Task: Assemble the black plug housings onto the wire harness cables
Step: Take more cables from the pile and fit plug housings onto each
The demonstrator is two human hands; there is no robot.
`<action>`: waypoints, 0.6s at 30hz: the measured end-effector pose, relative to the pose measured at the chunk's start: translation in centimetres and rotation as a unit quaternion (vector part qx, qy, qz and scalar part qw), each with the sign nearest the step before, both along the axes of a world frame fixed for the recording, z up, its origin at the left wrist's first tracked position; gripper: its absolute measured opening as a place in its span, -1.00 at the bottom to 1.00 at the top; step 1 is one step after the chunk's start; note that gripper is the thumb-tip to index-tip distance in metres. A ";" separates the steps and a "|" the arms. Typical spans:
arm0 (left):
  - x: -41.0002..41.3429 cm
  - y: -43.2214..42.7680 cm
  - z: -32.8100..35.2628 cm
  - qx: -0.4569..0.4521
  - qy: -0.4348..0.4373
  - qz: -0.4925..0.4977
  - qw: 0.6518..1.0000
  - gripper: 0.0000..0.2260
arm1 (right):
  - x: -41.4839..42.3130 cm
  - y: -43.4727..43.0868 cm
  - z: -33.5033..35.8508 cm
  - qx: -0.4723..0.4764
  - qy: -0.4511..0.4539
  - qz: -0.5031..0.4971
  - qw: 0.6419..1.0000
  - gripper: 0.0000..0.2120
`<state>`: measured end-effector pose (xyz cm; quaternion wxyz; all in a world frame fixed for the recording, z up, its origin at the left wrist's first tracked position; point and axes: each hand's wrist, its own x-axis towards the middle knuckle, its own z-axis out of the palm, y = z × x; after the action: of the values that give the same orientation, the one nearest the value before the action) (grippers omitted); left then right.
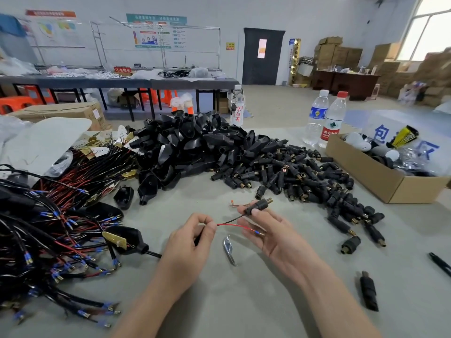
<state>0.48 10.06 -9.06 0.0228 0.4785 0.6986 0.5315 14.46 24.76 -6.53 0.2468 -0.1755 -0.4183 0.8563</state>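
My left hand [192, 242] pinches a cable where its red wire [234, 226] and black wire split. The red wire ends in a blue terminal lying across my right palm. My right hand [271, 230] pinches a small black plug connector [258, 204] with a brass tip between thumb and forefinger; the black wire runs into it. A big heap of black plug housings [190, 147] lies behind, with a pile of small brass-tipped connectors [292, 174] to its right. The wire harness cables [48, 228] with blue terminals sprawl at the left.
A small metal tool [229, 250] lies on the table between my hands. A cardboard box [380, 176] of odds and ends stands at the right, two water bottles [327, 118] behind it. Loose connectors [368, 291] lie at the right front.
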 end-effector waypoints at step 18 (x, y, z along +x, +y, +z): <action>-0.1 0.3 0.0 0.001 -0.118 -0.045 0.992 -0.87 | -1.2 -1.8 -0.3 0.032 -0.054 0.062 0.996 -0.52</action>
<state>0.38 10.33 -9.08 0.1289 0.4432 0.6683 0.5833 13.22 22.95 -6.87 0.1758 -0.1876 -0.4680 0.8455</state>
